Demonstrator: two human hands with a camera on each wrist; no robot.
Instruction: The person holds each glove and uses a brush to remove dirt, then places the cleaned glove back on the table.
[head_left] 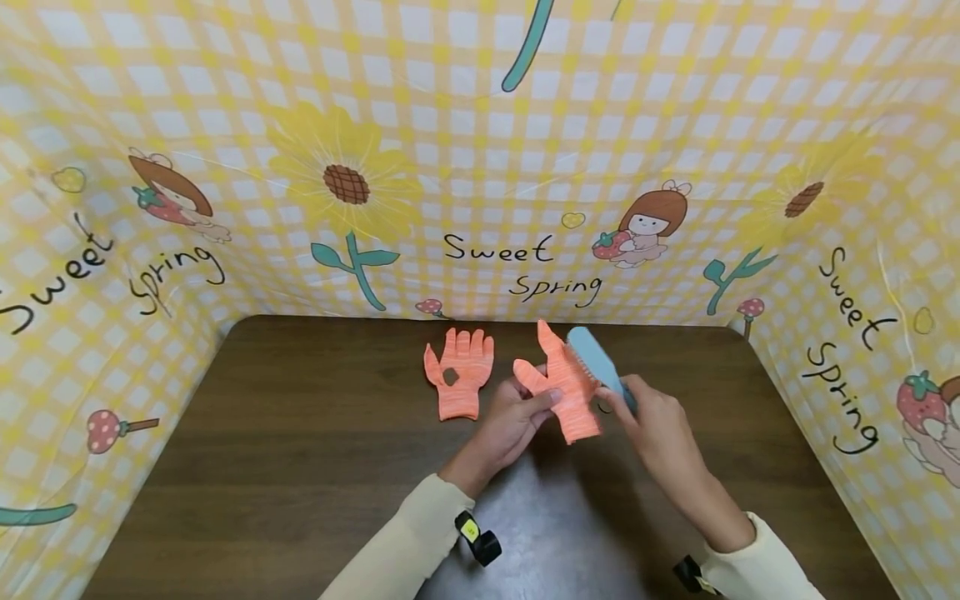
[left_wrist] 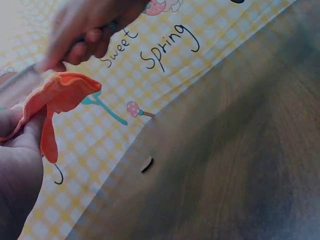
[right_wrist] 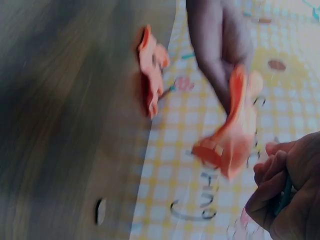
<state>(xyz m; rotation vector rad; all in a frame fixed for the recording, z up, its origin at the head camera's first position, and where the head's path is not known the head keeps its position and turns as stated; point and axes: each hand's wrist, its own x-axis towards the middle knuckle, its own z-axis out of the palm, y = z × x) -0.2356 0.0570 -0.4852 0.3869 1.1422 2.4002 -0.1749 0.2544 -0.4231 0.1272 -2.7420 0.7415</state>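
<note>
An orange knit glove [head_left: 573,392] is held up off the table, pinched at its edge by my left hand [head_left: 517,421], thumb on the near face. My right hand [head_left: 660,425] grips the handle of a light blue brush [head_left: 592,354]; its bristles face the glove and appear to touch it. In the left wrist view, the glove [left_wrist: 62,92] gapes at one end while the right hand [left_wrist: 92,37] is blurred above. A second orange glove [head_left: 468,375] lies flat on the table to the left, with a dark brown spot on its palm.
The dark wooden table [head_left: 300,500] is walled on three sides by yellow checked cloth [head_left: 480,167]. A small dark-edged piece [left_wrist: 147,164] lies on the table, mostly hidden by my right hand in the head view.
</note>
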